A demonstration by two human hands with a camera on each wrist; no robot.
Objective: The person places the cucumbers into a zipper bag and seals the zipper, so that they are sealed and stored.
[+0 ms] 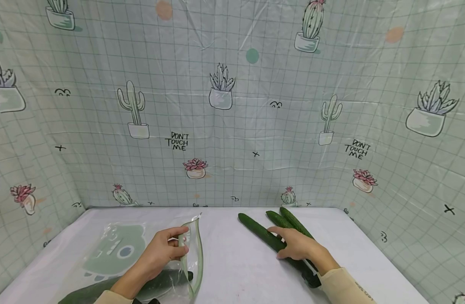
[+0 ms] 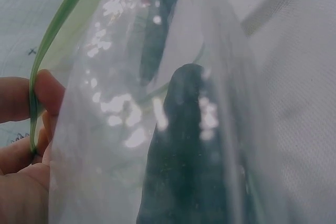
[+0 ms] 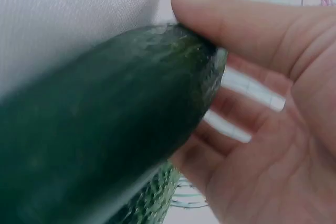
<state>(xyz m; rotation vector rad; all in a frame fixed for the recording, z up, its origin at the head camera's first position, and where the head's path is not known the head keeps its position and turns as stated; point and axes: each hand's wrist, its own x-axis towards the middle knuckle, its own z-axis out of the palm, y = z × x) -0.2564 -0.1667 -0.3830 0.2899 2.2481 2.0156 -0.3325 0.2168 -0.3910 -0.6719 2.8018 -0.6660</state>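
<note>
My left hand point(image 1: 161, 251) pinches the green zip edge point(image 1: 183, 249) of a clear plastic zip bag point(image 1: 97, 240) between thumb and fingers. The bag lies at the left of the table, printed with a pale green cartoon animal, its mouth parted toward the right. Inside it rests one cucumber point(image 2: 181, 150), its end close to the mouth. On the right, my right hand point(image 1: 298, 245) holds a cucumber point(image 1: 256, 228) about its middle, thumb on the near side and fingers on the far side. In the right wrist view the thumb point(image 3: 231, 22) lies by that cucumber's tip.
Two more cucumbers, one point(image 1: 278, 219) in the middle and another point(image 1: 295, 221) at the far right, lie beside the held one, partly behind the right hand. A white cloth covers the table point(image 1: 224, 261). A cactus-print curtain point(image 1: 240, 126) stands around its back and sides.
</note>
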